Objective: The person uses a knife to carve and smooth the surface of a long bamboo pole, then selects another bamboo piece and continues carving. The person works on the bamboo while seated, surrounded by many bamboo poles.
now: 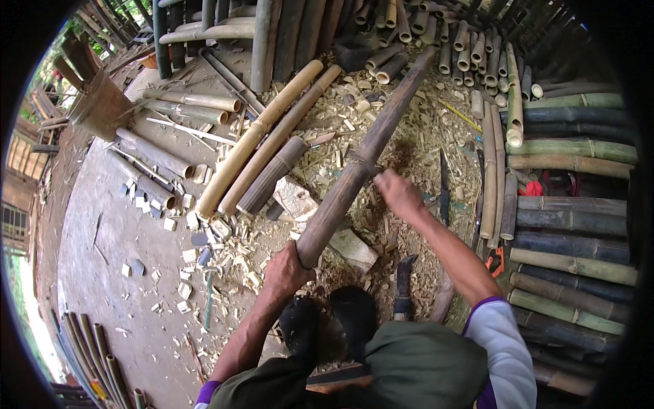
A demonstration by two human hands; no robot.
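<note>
Chip-strewn floor (122,273), bamboo pole (354,170) between hands

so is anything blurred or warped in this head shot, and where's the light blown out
In the head view, the right hand is smeared with motion blur, while the left hand gripping the dark bamboo pole looks sharp. Fisheye distortion bows the stacked bamboo near the rim, a black vignette rings the frame, and daylight at the lower left edge is overexposed.

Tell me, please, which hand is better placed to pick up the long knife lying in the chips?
Right, probably. The right hand hovers free beside the knife, while the left hand grips the near end of the bamboo pole.
</note>
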